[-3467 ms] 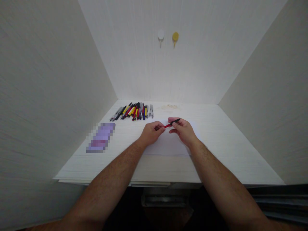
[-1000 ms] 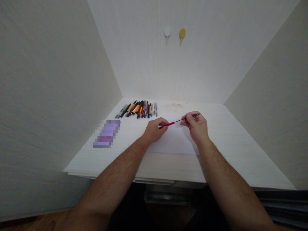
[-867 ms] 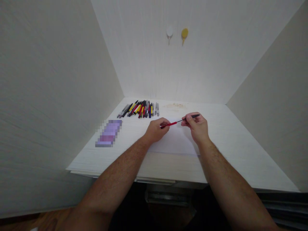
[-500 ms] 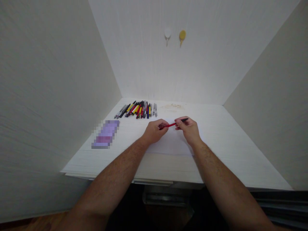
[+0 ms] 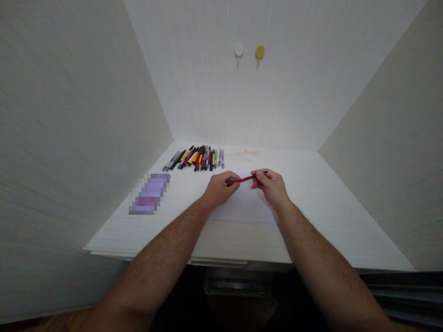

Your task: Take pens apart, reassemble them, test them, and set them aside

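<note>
**White, faintly streaked back wall [image 5: 287, 106] is rising above a white, wood-grained desktop [image 5: 332, 207]**

A greyish, streaked left wall [image 5: 76, 138] and a matching flat right wall [image 5: 391, 138] are flanking the desktop, slanting toward the back wall. A round white hook [image 5: 238, 49] and a round yellow hook [image 5: 260, 51] are sitting side by side high up. A blotchy tan stain [image 5: 249, 153] is marking the desktop's rear. Beneath the front edge, a long grey fixture [image 5: 238, 286] is lying in shadow, too dim to identify. Brown wooden flooring [image 5: 51, 323] is showing at lower left; dark horizontal slats [image 5: 404, 297] are filling the lower right. Soft, dim light is brightening the back wall's base.
</note>
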Demonstrator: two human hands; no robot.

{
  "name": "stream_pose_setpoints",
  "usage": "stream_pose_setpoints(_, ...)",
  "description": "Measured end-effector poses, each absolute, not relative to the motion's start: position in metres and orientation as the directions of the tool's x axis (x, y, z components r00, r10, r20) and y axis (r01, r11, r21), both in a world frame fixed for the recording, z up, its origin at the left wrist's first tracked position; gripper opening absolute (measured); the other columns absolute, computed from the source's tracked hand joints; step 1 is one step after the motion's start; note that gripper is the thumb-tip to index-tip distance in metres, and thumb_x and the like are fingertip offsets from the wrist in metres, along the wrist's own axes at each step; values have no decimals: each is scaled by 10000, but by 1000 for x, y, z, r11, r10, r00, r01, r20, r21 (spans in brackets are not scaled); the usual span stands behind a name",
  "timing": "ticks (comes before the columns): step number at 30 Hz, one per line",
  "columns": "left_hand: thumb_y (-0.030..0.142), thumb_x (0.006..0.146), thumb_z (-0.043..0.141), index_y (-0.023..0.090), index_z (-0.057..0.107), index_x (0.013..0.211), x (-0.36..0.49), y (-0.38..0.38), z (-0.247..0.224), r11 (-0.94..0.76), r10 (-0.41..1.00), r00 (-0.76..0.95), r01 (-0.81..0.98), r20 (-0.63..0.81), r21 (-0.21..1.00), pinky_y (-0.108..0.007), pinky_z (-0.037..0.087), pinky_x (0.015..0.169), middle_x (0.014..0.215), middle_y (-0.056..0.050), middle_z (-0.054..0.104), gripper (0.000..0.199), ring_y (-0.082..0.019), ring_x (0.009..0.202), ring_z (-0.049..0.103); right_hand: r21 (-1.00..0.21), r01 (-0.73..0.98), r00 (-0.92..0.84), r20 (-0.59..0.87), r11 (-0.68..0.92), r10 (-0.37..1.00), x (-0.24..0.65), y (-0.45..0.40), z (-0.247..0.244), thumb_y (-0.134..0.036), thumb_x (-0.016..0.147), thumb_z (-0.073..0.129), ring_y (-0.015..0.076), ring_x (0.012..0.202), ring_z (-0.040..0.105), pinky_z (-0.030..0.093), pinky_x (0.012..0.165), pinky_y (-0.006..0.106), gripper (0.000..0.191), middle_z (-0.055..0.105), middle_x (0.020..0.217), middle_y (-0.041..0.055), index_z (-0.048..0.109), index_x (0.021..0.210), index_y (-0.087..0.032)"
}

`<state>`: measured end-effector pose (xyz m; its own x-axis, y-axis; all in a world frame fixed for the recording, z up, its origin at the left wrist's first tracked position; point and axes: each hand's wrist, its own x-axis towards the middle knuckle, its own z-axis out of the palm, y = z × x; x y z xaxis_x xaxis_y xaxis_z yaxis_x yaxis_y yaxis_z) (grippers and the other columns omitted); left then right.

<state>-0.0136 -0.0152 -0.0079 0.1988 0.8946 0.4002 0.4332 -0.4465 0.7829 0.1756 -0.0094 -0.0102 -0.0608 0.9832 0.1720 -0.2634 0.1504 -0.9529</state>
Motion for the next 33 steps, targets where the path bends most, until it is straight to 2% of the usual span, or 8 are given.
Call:
stream_pose_setpoints(13,246,761,623,173,694,850,-14,-16,-9,-442,896,201,457,395,772,-228,475,640,759,-9,704,135,-120,664,598,-958,-194,-20,218,210,976,176,-9,-11,-448,737,721,114,530,578,518,580,274,299,638,599,1,706,853,-172)
stream_pose_setpoints(16,243,762,624,173,698,865,-14,-15,-9,-444,896,207,457,393,771,-220,473,636,760,-5,706,145,-115,664,599,-950,-225,9,221,217,975,177,-8,-11,-443,737,724,112,531,580,517,577,269,292,641,600,0,701,845,-172)
stream_pose_setpoints(22,226,763,618,169,696,847,-13,-16,-8,-450,893,208,445,400,774,-210,471,614,735,2,700,128,-108,646,597,-945,-299,-69,162,134,984,177,-8,-10,-458,710,744,126,551,617,539,574,289,322,684,691,24,690,847,-172)
stream_pose_setpoints(26,227,764,621,170,694,847,-13,-16,-8,-451,892,200,426,405,784,-212,480,626,747,-3,704,125,-110,657,603,-936,-336,-75,143,110,987,178,-8,-10,-445,700,756,123,540,611,531,558,275,308,676,662,22,683,817,-170)
stream_pose_setpoints(33,234,772,620,170,694,859,-14,-14,-10,-471,882,226,439,414,765,-208,465,610,736,3,694,131,-103,638,586,-947,-273,-35,184,167,982,176,-8,-10,-440,717,738,119,535,605,531,565,278,299,679,676,21,684,827,-168)
